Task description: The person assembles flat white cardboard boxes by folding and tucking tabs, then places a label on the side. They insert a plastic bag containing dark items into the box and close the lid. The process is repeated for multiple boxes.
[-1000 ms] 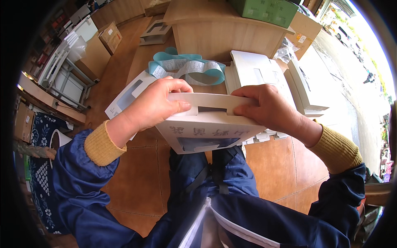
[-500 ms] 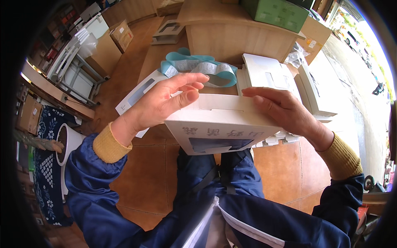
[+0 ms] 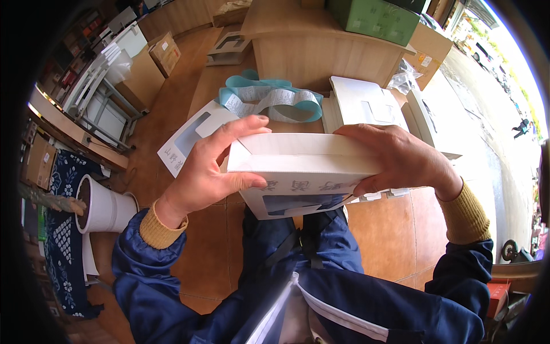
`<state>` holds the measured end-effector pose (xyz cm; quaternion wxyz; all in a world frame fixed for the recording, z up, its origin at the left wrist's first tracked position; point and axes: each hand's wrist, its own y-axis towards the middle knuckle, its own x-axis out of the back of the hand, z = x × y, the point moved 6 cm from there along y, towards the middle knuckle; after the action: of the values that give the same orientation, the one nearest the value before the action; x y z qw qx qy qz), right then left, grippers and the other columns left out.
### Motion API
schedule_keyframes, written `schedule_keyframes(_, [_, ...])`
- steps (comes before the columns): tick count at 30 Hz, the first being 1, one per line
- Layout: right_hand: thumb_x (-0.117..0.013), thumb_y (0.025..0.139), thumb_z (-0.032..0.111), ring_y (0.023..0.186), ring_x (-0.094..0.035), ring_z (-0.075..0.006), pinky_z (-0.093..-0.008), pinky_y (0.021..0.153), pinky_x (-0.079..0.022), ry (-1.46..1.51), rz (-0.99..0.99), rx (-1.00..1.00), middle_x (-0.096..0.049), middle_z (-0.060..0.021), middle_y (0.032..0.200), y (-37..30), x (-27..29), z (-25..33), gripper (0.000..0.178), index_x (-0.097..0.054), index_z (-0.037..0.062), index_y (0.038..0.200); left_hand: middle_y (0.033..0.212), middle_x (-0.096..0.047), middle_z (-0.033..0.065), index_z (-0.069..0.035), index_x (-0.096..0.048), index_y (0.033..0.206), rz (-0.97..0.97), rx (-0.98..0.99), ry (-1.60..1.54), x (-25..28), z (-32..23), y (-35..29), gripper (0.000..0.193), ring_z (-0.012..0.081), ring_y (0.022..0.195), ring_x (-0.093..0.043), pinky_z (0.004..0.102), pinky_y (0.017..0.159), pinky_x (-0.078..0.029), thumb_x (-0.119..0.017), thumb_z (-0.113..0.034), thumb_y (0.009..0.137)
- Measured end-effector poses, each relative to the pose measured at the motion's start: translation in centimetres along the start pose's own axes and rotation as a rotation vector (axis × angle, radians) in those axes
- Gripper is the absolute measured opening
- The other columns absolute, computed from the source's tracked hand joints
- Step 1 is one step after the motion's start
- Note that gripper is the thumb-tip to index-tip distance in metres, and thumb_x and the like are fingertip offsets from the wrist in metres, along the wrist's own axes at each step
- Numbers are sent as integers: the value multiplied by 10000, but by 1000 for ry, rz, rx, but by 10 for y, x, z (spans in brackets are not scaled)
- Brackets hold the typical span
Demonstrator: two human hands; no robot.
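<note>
Between my hands is a white cardboard box point(image 3: 309, 160), tilted so its narrow side faces up; a dark window and grey lettering show on the face toward me. My left hand point(image 3: 220, 163) grips the box's left end, thumb on the near face and fingers on the far side. At the right end, my right hand point(image 3: 401, 155) is closed around the corner, its thumb on the near face. Beyond the box, a curled strip of white labels on pale blue backing point(image 3: 275, 100) lies on the wooden surface. A flat white box blank point(image 3: 186, 140) with a bluish window lies left of it.
White flat cartons point(image 3: 366, 103) are stacked at the right, with another white box point(image 3: 429, 123) beside them. A wooden counter point(image 3: 326, 54) stands behind, carrying a green box point(image 3: 372, 22). To the left are a white plant pot point(image 3: 109, 206) and a metal-framed table point(image 3: 106, 94).
My left hand has moved from above the box to its left end, thumb now on the near face. My right hand has wrapped around the right end. The upper side has turned more into view.
</note>
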<state>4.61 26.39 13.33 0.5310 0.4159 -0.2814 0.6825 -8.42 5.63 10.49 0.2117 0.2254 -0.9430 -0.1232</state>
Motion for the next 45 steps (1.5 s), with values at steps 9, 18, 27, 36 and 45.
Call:
schedule_keyframes(9, [-938, 543, 310, 1066, -602, -258, -385, 942, -488, 156, -586, 113, -621, -122, 1162, -6, -5, -29, 1066, -402, 66, 1432, 1211, -573, 157, 30, -466, 1306, -374, 15, -2, -2, 25, -3, 817, 203, 1092, -576, 318, 933, -493, -853, -384, 716])
schedule_keyframes(18, [-861, 598, 512, 989, -667, -303, -377, 879, -532, -67, -357, 54, -684, -144, 1044, 11, 4, -35, 964, -496, 82, 1380, 1151, -603, 121, 13, -521, 1255, -357, -44, -17, -5, 12, 1, 682, 191, 1045, -600, 310, 898, -510, -831, -347, 766])
schedule_keyframes(27, [-766, 819, 426, 906, -682, -167, -304, 771, -559, 374, -677, -106, -683, -100, 995, 24, 43, -52, 658, -547, -10, 1261, 1235, -565, 190, 29, -433, 1329, -818, -395, 113, 30, -20, -12, 443, 217, 1114, -565, 340, 989, -444, -623, -29, 932])
schedule_keyframes(36, [-593, 981, 313, 979, -580, -124, -286, 852, -491, 1310, -1059, -332, -608, -69, 1145, 6, -143, -133, 452, -494, -9, 1282, 1412, -419, 81, -84, -316, 1457, -657, 114, -639, -50, 120, -64, 841, 233, 1293, -407, 393, 1080, -342, -711, -503, 845])
schedule_keyframes(45, [-567, 907, 592, 1300, -482, -302, -417, 1051, -397, 1177, -662, -309, -415, -225, 1468, -20, -156, -134, 937, -135, 48, 1536, 1344, -474, 120, 7, -363, 1408, -691, 148, -670, -11, 121, -85, 682, 231, 1229, -474, 397, 1029, -400, -617, -392, 916])
